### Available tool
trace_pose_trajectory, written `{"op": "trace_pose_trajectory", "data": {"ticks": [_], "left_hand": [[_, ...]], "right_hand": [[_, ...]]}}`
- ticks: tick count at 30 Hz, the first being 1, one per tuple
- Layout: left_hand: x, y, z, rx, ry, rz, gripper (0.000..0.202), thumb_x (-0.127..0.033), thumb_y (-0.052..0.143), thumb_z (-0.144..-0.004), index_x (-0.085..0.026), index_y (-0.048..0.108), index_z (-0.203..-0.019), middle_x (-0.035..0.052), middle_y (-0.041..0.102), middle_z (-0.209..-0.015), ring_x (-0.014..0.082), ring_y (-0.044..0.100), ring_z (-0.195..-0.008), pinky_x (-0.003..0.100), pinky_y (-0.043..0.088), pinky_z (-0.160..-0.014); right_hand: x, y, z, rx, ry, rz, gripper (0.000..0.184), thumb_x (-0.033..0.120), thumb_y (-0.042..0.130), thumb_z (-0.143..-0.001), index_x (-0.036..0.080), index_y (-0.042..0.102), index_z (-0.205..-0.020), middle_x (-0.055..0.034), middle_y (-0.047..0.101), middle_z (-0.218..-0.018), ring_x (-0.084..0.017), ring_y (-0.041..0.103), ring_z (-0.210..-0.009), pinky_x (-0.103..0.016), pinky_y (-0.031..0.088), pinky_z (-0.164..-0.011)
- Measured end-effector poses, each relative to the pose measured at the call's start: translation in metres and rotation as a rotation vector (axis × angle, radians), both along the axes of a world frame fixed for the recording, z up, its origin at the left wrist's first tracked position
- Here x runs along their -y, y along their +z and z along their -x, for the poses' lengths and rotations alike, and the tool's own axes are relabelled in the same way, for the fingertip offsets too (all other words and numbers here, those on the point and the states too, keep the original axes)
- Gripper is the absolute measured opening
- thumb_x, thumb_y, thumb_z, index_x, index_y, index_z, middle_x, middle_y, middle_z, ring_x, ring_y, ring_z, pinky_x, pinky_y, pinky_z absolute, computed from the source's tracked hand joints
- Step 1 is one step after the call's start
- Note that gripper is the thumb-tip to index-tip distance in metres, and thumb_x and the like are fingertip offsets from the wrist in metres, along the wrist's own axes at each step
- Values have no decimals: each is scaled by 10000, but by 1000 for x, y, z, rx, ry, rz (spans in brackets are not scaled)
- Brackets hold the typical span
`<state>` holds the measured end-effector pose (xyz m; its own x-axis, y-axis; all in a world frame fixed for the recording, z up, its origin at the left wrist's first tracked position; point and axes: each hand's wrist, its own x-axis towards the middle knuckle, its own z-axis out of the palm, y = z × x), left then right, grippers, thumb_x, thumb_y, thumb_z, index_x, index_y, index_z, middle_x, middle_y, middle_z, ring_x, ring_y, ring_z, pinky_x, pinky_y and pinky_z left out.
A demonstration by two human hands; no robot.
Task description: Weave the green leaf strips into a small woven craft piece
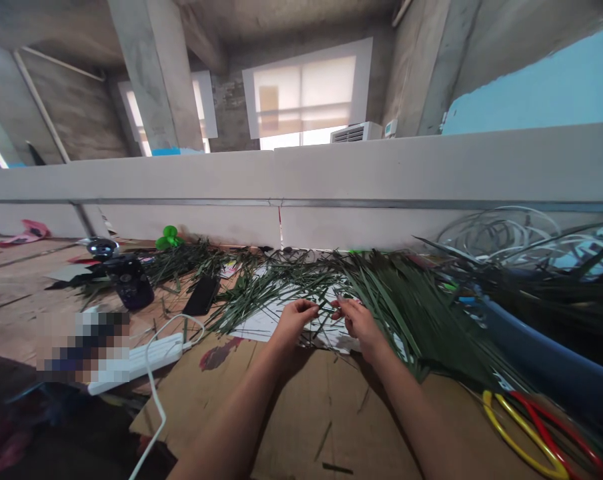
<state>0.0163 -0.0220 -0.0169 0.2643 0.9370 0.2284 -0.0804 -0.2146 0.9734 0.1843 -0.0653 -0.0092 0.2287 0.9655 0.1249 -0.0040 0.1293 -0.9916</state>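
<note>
My left hand (pixel 295 320) and my right hand (pixel 357 321) meet over the middle of the table, fingers pinched together on a thin green leaf strip (pixel 325 308) stretched between them. A big pile of long green leaf strips (pixel 406 313) fans out just right of my right hand. More loose strips (pixel 251 293) lie scattered on white paper (pixel 261 325) left of my left hand. Both forearms rest over brown cardboard (pixel 301 407).
A white power strip (pixel 141 357) with its cable lies at the left, near a dark bottle (pixel 130 280) and a black phone (pixel 201 295). Yellow and red hoops (pixel 526 427) lie front right. A blue tub (pixel 536 347) and coiled white bands (pixel 501 233) stand right. A white partition wall (pixel 301 193) runs behind.
</note>
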Motion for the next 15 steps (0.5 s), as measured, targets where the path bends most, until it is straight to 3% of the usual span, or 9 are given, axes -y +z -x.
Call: {"op": "trace_pose_trajectory", "data": {"ticks": [2, 4, 15], "left_hand": [[1, 2, 1, 49, 20, 23, 241, -412, 796, -644, -199, 717, -724, 43, 679, -704, 187, 605, -693, 317, 474, -726], [1, 3, 1, 84, 27, 41, 247, -411, 819, -619, -201, 717, -700, 43, 667, -686, 186, 597, -678, 319, 477, -721], [7, 5, -2, 140, 20, 70, 200, -341, 836, -619, -189, 742, -710, 57, 687, -717, 196, 602, -706, 314, 476, -708]], "right_hand": [[2, 2, 1, -59, 59, 51, 555, 707, 634, -701, 184, 666, -884, 11, 619, -588, -70, 223, -381, -250, 98, -431], [3, 3, 2, -67, 102, 60, 553, 710, 655, -682, 189, 661, -866, 26, 589, -551, -67, 207, -377, -252, 70, -440], [0, -3, 12, -74, 119, 8, 572, 740, 709, -627, 189, 675, -775, 60, 442, -480, -107, 312, -449, -267, 141, -456]]}}
